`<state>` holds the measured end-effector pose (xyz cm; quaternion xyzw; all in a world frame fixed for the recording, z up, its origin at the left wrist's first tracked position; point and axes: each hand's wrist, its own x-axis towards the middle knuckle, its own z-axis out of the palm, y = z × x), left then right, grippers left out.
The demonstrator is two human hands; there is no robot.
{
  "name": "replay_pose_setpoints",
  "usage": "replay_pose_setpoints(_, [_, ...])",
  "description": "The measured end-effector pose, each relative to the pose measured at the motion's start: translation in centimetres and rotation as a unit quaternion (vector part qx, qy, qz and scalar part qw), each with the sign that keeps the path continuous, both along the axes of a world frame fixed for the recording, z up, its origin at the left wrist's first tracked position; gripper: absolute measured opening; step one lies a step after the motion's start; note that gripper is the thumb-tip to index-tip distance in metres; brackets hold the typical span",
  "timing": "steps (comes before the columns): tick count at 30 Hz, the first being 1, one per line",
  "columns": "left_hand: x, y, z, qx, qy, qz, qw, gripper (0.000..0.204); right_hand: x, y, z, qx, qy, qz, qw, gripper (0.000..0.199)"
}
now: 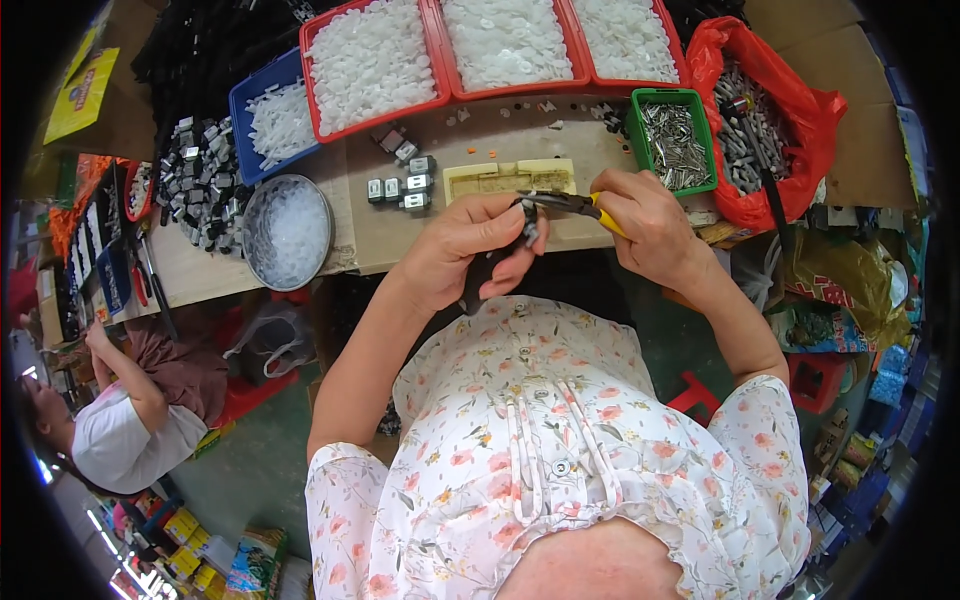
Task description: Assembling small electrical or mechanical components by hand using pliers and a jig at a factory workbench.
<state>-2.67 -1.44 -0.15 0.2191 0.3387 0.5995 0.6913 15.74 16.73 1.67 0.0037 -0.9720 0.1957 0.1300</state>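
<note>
Looking steeply down from head height, with the floral blouse (560, 450) filling the lower frame close beneath. Facing forward over a cardboard-covered workbench (400, 225) toward red trays (372, 62) along the far edge. Sitting near the hands; bending straight edges at the fisheye rim. Taking in floor at left.

Bare tabletop (375, 235) lies open between round bowl (287, 232) and cream block (509, 179).
</note>
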Motion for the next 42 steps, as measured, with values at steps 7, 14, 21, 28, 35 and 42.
replay_pose_setpoints(7, [0.5, -0.7, -2.0, 0.119, -0.260, -0.117, 0.951, 0.044, -0.6, -1.0, 0.7, -0.014, 0.018, 0.031, 0.999, 0.019])
replay_pose_setpoints(14, [-1.4, -3.9, 0.0, -0.034, 0.078, -0.021, 0.996, 0.040, -1.8, -0.7, 0.8, -0.043, 0.014, 0.007, 0.999, 0.021])
replay_pose_setpoints(21, [-4.7, -14.8, -4.2, -0.136, 0.605, -0.128, 0.774, 0.034, -2.1, 2.3, -2.1, 0.007, -0.043, -0.098, 0.994, 0.024])
replay_pose_setpoints(28, [-5.3, -12.8, 1.6, -0.147, 0.612, -0.063, 0.775, 0.030, -3.2, 3.2, -5.2, 0.112, -0.073, -0.136, 0.982, 0.026])
replay_pose_setpoints(35, [-13.4, -3.2, 4.4, -0.060, 0.656, 0.112, 0.744, 0.027, -3.1, 2.9, -4.5, 0.113, -0.068, -0.133, 0.982, 0.036])
replay_pose_setpoints(42, [-28.1, 8.9, 0.6, -0.116, 0.686, 0.305, 0.650, 0.045, -3.2, 3.1, -3.2, 0.063, -0.082, -0.103, 0.989, 0.042])
